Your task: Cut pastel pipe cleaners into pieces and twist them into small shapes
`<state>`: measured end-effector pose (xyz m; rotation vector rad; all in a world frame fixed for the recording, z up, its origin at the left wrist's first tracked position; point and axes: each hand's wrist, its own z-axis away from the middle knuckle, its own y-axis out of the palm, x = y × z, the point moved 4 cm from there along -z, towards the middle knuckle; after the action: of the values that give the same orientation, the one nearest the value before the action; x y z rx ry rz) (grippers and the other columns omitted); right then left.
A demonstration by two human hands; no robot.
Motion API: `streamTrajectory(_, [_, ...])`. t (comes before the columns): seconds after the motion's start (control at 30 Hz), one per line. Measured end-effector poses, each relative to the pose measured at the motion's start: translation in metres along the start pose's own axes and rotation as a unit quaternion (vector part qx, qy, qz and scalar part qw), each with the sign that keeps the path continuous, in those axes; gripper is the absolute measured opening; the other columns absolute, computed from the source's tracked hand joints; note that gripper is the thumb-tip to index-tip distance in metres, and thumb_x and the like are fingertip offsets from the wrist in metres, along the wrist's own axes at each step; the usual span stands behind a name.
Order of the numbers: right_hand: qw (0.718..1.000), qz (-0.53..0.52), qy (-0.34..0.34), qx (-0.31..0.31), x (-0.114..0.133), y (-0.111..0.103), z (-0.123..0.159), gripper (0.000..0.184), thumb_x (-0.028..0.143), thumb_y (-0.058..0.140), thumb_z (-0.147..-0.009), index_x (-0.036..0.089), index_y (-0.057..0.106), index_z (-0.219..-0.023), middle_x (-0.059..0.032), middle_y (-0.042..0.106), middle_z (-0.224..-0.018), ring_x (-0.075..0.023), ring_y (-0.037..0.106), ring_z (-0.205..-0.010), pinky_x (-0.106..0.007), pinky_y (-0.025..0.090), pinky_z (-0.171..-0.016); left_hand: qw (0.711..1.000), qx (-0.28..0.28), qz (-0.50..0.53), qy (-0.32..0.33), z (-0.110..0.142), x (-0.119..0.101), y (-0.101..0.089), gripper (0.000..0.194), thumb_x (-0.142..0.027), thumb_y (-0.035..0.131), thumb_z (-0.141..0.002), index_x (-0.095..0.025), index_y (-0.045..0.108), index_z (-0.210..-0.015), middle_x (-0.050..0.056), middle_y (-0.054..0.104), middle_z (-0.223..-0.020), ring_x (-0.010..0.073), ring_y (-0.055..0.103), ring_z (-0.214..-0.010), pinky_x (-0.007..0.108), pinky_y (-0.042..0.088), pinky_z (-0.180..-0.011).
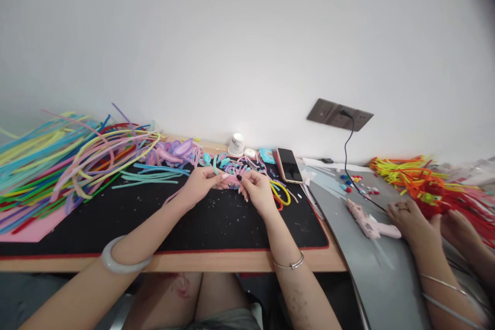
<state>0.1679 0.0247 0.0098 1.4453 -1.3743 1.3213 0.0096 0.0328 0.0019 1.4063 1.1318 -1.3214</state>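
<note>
Between my two hands is a small pink fuzzy piece (232,180), apparently bent pipe cleaner. My left hand (201,185) pinches its left end, thumb and fingers pressed together. Its right end is in the grip of my right hand (258,192), whose dark-nailed thumb lies on top. Just beyond my fingers lies a heap of cut purple and pink pipe cleaner pieces (236,167). A teal loop (215,166) stands up beside my left fingers. Yellow and orange pipe cleaners (281,193) curve out beside my right hand.
Many coloured pipe cleaners (93,160) cover the mat's left. Purple loops (180,150), a paper cup (237,144) and a phone (290,165) line the back. At right, a co-worker's hands (415,224) are near a pink glue gun (369,221) and its cord (345,157).
</note>
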Motion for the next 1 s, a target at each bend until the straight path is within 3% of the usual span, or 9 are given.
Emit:
streamTrajectory(0.1, [0.998, -0.024, 0.028, 0.045, -0.004, 0.004, 0.001, 0.024, 0.035, 0.052, -0.077, 0.016, 0.047, -0.063, 0.0021, 0.056, -0.049, -0.0060, 0.043, -0.032, -0.017, 0.033, -0.032, 1.000, 0.004, -0.014, 0.014, -0.001, 0.000, -0.002, 0.031, -0.039, 0.062, -0.068, -0.010, 0.062, -0.080, 0.006, 0.069, -0.072, 0.0195, 0.065, -0.071, 0.033, 0.052, -0.071])
streamTrajectory(0.23, [0.985, -0.063, 0.093, 0.128, -0.007, 0.008, 0.005, 0.027, 0.040, 0.051, -0.077, 0.015, 0.049, -0.068, -0.0015, 0.062, -0.057, -0.0081, 0.052, -0.039, -0.018, 0.042, -0.038, 0.997, 0.059, -0.050, 0.031, -0.002, -0.001, -0.003, 0.029, -0.037, 0.061, -0.069, -0.010, 0.064, -0.081, 0.005, 0.069, -0.070, 0.0190, 0.065, -0.069, 0.032, 0.053, -0.069])
streamTrajectory(0.43, [0.935, -0.114, 0.224, 0.251, -0.009, 0.015, 0.016, 0.043, 0.048, 0.040, -0.081, 0.010, 0.059, -0.079, -0.0054, 0.062, -0.060, -0.0084, 0.053, -0.042, -0.018, 0.044, -0.040, 0.985, 0.118, -0.111, 0.057, 0.001, -0.008, 0.001, 0.024, -0.034, 0.060, -0.070, -0.013, 0.067, -0.078, 0.003, 0.067, -0.067, 0.0169, 0.064, -0.066, 0.028, 0.052, -0.066])
streamTrajectory(0.67, [0.923, -0.096, 0.257, 0.270, -0.011, 0.018, 0.021, 0.033, 0.046, 0.045, -0.079, 0.014, 0.054, -0.077, -0.0030, 0.061, -0.055, -0.0073, 0.050, -0.039, -0.015, 0.039, -0.035, 0.982, 0.115, -0.139, 0.049, 0.002, -0.010, 0.002, 0.024, -0.036, 0.060, -0.069, -0.014, 0.067, -0.077, 0.002, 0.067, -0.067, 0.0164, 0.063, -0.065, 0.027, 0.051, -0.065])
streamTrajectory(0.9, [0.940, -0.058, 0.205, 0.265, -0.012, 0.019, 0.019, 0.028, 0.044, 0.049, -0.078, 0.016, 0.048, -0.077, 0.0012, 0.057, -0.051, -0.0067, 0.047, -0.037, -0.014, 0.035, -0.033, 0.983, 0.125, -0.132, 0.033, 0.001, -0.007, 0.001, 0.028, -0.038, 0.057, -0.072, -0.013, 0.066, -0.082, 0.003, 0.068, -0.070, 0.0170, 0.062, -0.067, 0.028, 0.049, -0.066])
streamTrajectory(1.0, [0.940, -0.045, 0.200, 0.272, -0.013, 0.018, 0.019, 0.030, 0.045, 0.048, -0.078, 0.016, 0.045, -0.073, 0.0009, 0.057, -0.050, -0.0072, 0.049, -0.037, -0.015, 0.034, -0.032, 0.969, 0.121, -0.199, 0.087, -0.001, -0.010, -0.002, 0.026, -0.037, 0.056, -0.073, -0.014, 0.067, -0.081, 0.004, 0.067, -0.075, 0.0174, 0.060, -0.073, 0.027, 0.046, -0.070])
